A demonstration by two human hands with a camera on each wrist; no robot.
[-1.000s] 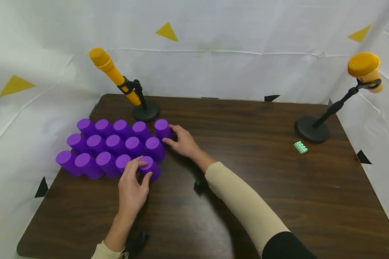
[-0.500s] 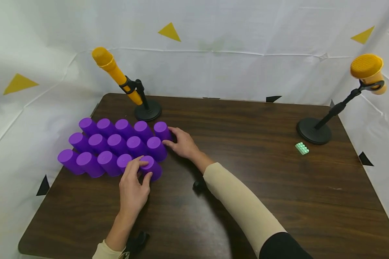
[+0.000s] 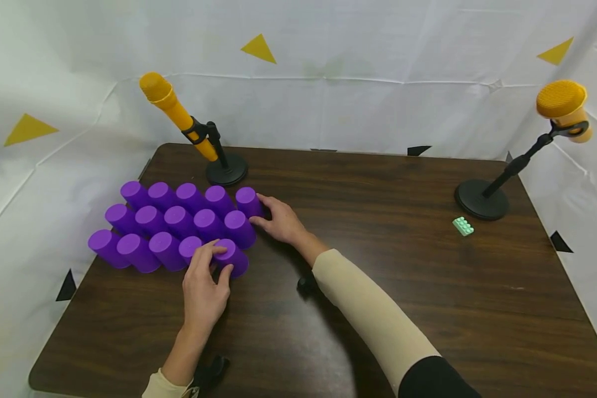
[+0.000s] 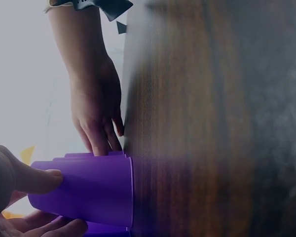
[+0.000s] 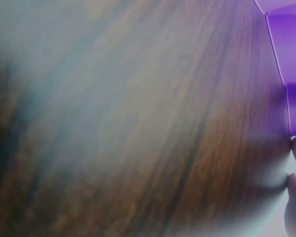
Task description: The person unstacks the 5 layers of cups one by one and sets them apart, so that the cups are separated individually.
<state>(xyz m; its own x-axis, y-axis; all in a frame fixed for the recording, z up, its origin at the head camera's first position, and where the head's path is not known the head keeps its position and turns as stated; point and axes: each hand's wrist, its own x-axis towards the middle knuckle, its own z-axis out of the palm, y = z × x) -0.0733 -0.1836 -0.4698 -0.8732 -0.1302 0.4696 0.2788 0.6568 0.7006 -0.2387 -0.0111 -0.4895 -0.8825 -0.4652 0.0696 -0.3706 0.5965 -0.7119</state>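
Upside-down purple cups stand in three close rows on the left of the table. My left hand [image 3: 205, 287] grips the cup at the right end of the front row [image 3: 232, 260], fingers over its top and thumb on its near right side. In the left wrist view that cup [image 4: 86, 190] stands with its rim at the tabletop, between thumb and fingers. My right hand [image 3: 281, 221] holds the right-end cup of the back row [image 3: 249, 202] from its right side. The right wrist view catches only my right fingertips [image 5: 295, 182] beside purple cups [image 5: 291, 49].
A yellow microphone [image 3: 176, 113] on a black stand rises behind the cups. A second yellow microphone [image 3: 562, 102] on a stand [image 3: 481, 200] is at the back right, with a mint-green toy brick [image 3: 462, 226] before it. White sheeting [image 3: 358, 105] surrounds the brown table [image 3: 378, 221].
My right hand has slid the back row's right-end cup slightly left and nearer, closer to its neighbours. My left hand keeps its hold on the front cup. The head view has shifted a little.
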